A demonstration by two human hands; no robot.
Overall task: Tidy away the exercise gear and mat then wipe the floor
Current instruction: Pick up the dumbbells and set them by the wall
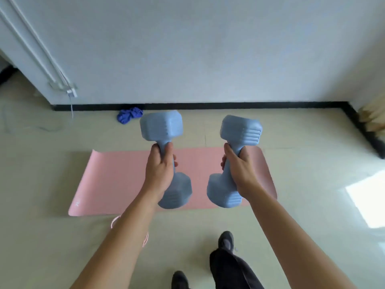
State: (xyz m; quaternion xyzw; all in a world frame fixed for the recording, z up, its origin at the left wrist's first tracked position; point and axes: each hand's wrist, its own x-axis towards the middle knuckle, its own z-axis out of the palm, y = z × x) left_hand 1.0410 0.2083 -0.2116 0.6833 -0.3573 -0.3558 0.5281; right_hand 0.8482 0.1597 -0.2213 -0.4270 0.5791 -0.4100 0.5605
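My left hand [159, 167] grips the handle of a light blue dumbbell [161, 125], held upright in the air. My right hand [239, 167] grips a second light blue dumbbell [241, 129] the same way, slightly tilted. Both hang above a pink exercise mat [110, 180] that lies flat and unrolled on the tiled floor. A crumpled blue cloth [129, 115] lies on the floor by the black skirting board, beyond the mat. A thin pink cord or band [145, 239] lies on the floor under my left forearm, mostly hidden.
A white wall with a black skirting board [208, 105] runs behind the mat. White pipes [31, 44] and a hanging cable [71, 109] stand at the wall corner on the left. My feet in dark shoes [226, 240] stand before the mat. A wooden object [373, 115] sits at the far right.
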